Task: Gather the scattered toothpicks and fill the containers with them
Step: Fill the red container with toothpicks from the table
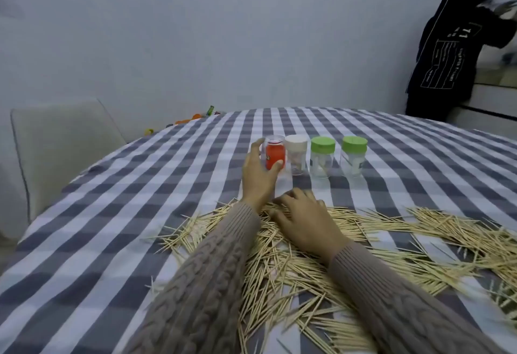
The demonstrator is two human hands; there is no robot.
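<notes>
left hand [258, 178]: reaches forward over the desk, thumb and fingers curled round the red-labelled jar [275, 155]; this grip is clamped on the jar's lower half.
right hand [305, 220]: lies palm down on the toothpicks [279, 264] nearer the person, fingers bent with their tips at the far edge of the pile; whether this grip pinches any toothpicks cannot be told.
sleeves: both forearms wear a grey-brown cable-knit sweater [212, 269].
red-labelled jar: clear plastic, upright, leftmost in a row of four containers; its top is clear, and whether a lid sits on it is unclear.
white-lidded jar [296, 155]: just beside the red-labelled jar on its right, upright, clear body.
green-lidded jars: one [322, 157] right of the white-lidded jar, another [354, 156] at the right end of the row; both upright, lids on, each with a few pale items inside.
toothpicks: scattered in a broad loose heap across the near half of the desk, under both forearms and spreading to the right edge of view; apart from the row of jars.
desk [140, 199]: covered with a grey and white checked cloth.
chair [61, 141]: pale, at the desk's left side.
background: a person in a dark printed top [447, 54] stands at far right, facing away.
</notes>
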